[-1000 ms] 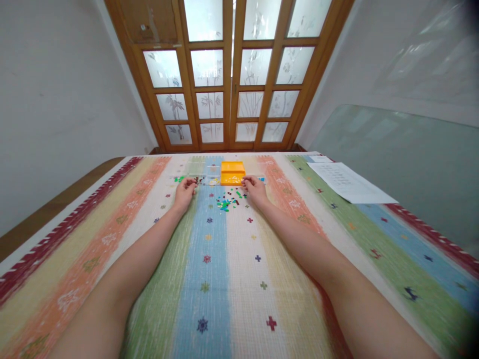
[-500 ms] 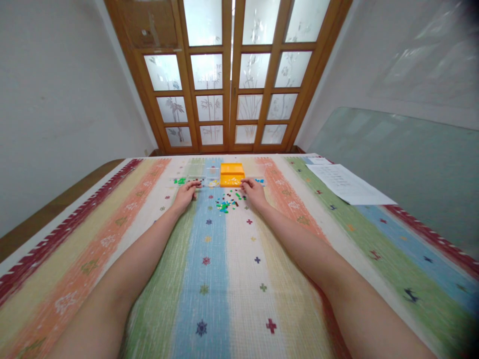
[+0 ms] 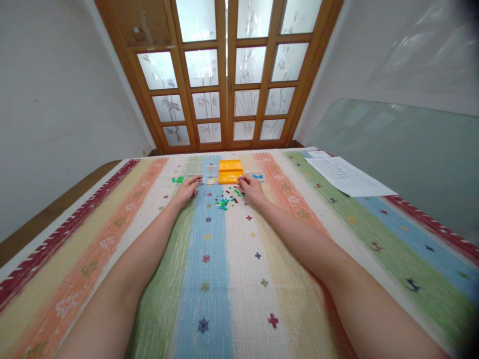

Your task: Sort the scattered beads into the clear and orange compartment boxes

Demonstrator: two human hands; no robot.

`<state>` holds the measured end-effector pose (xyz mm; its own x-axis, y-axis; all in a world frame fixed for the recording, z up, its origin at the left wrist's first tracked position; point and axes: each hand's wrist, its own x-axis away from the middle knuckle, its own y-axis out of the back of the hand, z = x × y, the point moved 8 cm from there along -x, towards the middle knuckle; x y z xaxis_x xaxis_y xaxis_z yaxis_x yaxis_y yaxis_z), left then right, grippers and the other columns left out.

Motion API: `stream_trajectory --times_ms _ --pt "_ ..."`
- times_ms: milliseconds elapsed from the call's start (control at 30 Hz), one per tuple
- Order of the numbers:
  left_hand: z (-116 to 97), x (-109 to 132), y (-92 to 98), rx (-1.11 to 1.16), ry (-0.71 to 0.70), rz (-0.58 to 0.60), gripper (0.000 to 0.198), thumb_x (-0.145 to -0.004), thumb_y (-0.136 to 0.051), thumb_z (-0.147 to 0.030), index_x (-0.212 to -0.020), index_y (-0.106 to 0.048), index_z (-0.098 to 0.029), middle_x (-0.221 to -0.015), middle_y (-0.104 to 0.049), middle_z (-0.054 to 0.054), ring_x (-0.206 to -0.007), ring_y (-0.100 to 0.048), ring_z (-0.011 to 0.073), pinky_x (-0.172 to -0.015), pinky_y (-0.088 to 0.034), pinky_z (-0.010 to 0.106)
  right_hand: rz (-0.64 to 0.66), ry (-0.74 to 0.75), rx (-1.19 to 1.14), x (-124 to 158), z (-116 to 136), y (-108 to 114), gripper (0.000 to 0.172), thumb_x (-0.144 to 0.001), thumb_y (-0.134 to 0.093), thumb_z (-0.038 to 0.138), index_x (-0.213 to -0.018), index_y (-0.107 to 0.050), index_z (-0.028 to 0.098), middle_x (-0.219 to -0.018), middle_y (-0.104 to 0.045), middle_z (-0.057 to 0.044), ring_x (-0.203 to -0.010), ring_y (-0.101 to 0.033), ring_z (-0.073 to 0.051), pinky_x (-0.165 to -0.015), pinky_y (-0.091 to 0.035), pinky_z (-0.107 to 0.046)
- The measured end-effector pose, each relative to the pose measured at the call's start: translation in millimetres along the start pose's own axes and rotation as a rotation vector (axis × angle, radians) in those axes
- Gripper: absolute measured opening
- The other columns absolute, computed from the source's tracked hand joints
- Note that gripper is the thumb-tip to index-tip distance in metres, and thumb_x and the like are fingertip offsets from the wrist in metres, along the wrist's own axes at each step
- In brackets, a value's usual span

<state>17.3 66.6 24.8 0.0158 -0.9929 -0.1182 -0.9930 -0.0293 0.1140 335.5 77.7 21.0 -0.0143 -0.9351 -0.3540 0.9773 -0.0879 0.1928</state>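
My left hand (image 3: 187, 191) rests at the left, its fingers drawn together over the edge of a clear lidded box (image 3: 209, 168). Whether a small piece sits between those fingertips is too small to tell. My right hand (image 3: 252, 188) is pinched at the front right corner of an open orange box (image 3: 230, 169), which has pale pieces in its front half. Anything in that pinch is hidden. Between the hands, on the cloth, lies a loose heap of tiny green, blue, dark red and white pieces (image 3: 225, 203).
Green pieces (image 3: 178, 180) lie left of my left hand, and blue pieces (image 3: 258, 176) just beyond my right hand. Printed paper sheets (image 3: 346, 175) are on the right side of the striped tablecloth (image 3: 243, 269). Wooden glazed doors (image 3: 228, 89) stand behind the table.
The view has shifted slightly. My left fingers have moved a little to the right, over the clear box's edge, and my right fingertips slightly left along the orange box's front.
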Motion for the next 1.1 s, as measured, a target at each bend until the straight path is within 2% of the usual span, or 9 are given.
stream_trajectory --times_ms 300,467,533,600,667,733,800,967,1100 --pt "-0.3 1.2 -0.2 -0.013 0.004 0.026 0.059 -0.089 -0.067 -0.024 -0.147 -0.061 -0.018 -0.136 -0.07 0.013 -0.052 -0.043 0.0045 -0.053 -0.042 0.023 0.001 -0.02 0.009 1.2 2.0 0.1 0.022 -0.088 -0.056 0.034 -0.097 -0.072 0.021 -0.088 -0.075 -0.003 -0.08 -0.07 -0.02 -0.081 -0.059 -0.036" --pt "0.0 3.6 0.0 -0.039 -0.034 0.024 0.057 -0.09 -0.063 -0.025 -0.147 -0.059 -0.019 -0.133 -0.071 0.011 -0.056 -0.046 0.006 -0.056 -0.042 0.023 0.009 0.01 0.057 2.6 5.3 1.1 0.021 -0.09 -0.056 0.032 -0.098 -0.073 0.022 -0.089 -0.075 -0.002 -0.08 -0.07 -0.019 -0.08 -0.058 -0.035" --pt "-2.5 6.3 -0.1 -0.102 -0.078 0.015 0.054 -0.091 -0.06 -0.024 -0.145 -0.06 -0.019 -0.13 -0.072 0.011 -0.06 -0.05 0.0084 -0.058 -0.043 0.024 0.023 0.033 0.112 4.9 11.2 0.7 0.021 -0.093 -0.055 0.03 -0.099 -0.073 0.022 -0.089 -0.075 -0.002 -0.08 -0.071 -0.02 -0.08 -0.056 -0.034" --pt "-10.6 12.3 -2.9 -0.257 -0.166 0.01 0.05 -0.092 -0.058 -0.023 -0.142 -0.063 -0.019 -0.126 -0.073 0.009 -0.065 -0.055 0.0115 -0.062 -0.047 0.027 0.054 0.081 0.192 8.9 21.2 -2.3 0.02 -0.095 -0.054 0.027 -0.098 -0.073 0.022 -0.089 -0.076 -0.002 -0.083 -0.071 -0.02 -0.082 -0.054 -0.033" --pt "-23.7 22.8 -13.0 -0.482 -0.301 0.038 0.044 -0.093 -0.058 -0.023 -0.135 -0.068 -0.02 -0.121 -0.074 0.009 -0.072 -0.059 0.0152 -0.072 -0.051 0.032 0.108 0.164 0.291 15.1 34.6 -8.8 0.019 -0.095 -0.055 0.022 -0.097 -0.074 0.022 -0.091 -0.077 -0.003 -0.087 -0.07 -0.02 -0.085 -0.052 -0.034" --pt "-35.8 36.5 -30.3 -0.682 -0.44 0.115 0.037 -0.094 -0.06 -0.024 -0.128 -0.072 -0.021 -0.116 -0.073 0.008 -0.084 -0.064 0.0194 -0.084 -0.053 0.036 0.168 0.262 0.379 23.7 48.6 -17.6 0.018 -0.095 -0.058 0.018 -0.096 -0.075 0.021 -0.096 -0.077 -0.004 -0.09 -0.069 -0.021 -0.087 -0.05 -0.034" --pt "-43.5 49.1 -47.1 -0.787 -0.532 0.204 0.031 -0.094 -0.06 -0.024 -0.121 -0.075 -0.022 -0.113 -0.072 0.008 -0.097 -0.065 0.0227 -0.092 -0.052 0.038 0.225 0.339 0.433 33.1 59.6 -26.7 0.017 -0.096 -0.059 0.016 -0.099 -0.075 0.021 -0.101 -0.077 -0.006 -0.094 -0.068 -0.021 -0.089 -0.049 -0.033" --pt "-49.0 62.7 -67.3 -0.886 -0.578 0.313 0.022 -0.093 -0.062 -0.025 -0.108 -0.079 -0.022 -0.108 -0.072 0.008 -0.106 -0.065 0.0255 -0.099 -0.05 0.041 0.325 0.448 0.516 50.0 73.8 -43.0 0.018 -0.098 -0.06 0.016 -0.106 -0.075 0.02 -0.105 -0.076 -0.007 -0.1 -0.066 -0.022 -0.092 -0.048 -0.034" --pt "-50.0 62.1 -68.7 -0.864 -0.546 0.29 0.017 -0.09 -0.065 -0.023 -0.1 -0.08 -0.021 -0.104 -0.073 0.008 -0.102 -0.065 0.0258 -0.096 -0.05 0.041 0.336 0.463 0.529 51.7 76.1 -44.6 0.018 -0.098 -0.06 0.014 -0.106 -0.075 0.02 -0.104 -0.075 -0.008 -0.099 -0.065 -0.022 -0.09 -0.047 -0.034"
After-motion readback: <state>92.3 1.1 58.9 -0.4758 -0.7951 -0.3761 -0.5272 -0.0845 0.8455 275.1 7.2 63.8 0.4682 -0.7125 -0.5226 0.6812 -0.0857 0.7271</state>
